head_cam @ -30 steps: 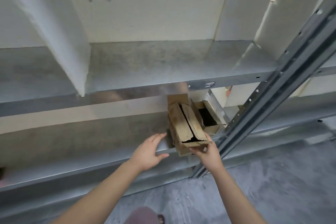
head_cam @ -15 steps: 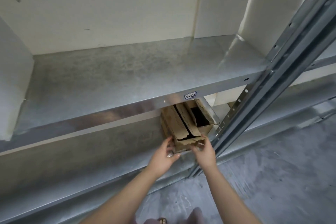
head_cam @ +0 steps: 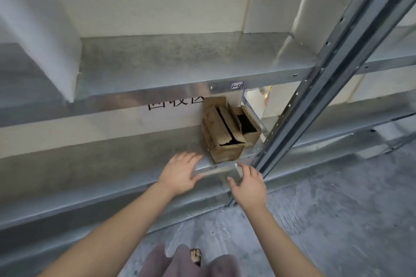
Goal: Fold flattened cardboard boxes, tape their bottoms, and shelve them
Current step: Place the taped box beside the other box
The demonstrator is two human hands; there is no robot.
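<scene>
While the cardboard box [head_cam: 221, 141] sits on the lower shelf [head_cam: 112, 162] just left of the metal post [head_cam: 315, 96], top flaps ajar, both hands are empty. The left hand [head_cam: 180, 173], fingers relaxed and spread, is over the shelf edge, further left of the post. The right hand [head_cam: 247, 186], fingers straight, is beside the post's foot. A smaller box [head_cam: 249, 128] stands between the first box and the post.
</scene>
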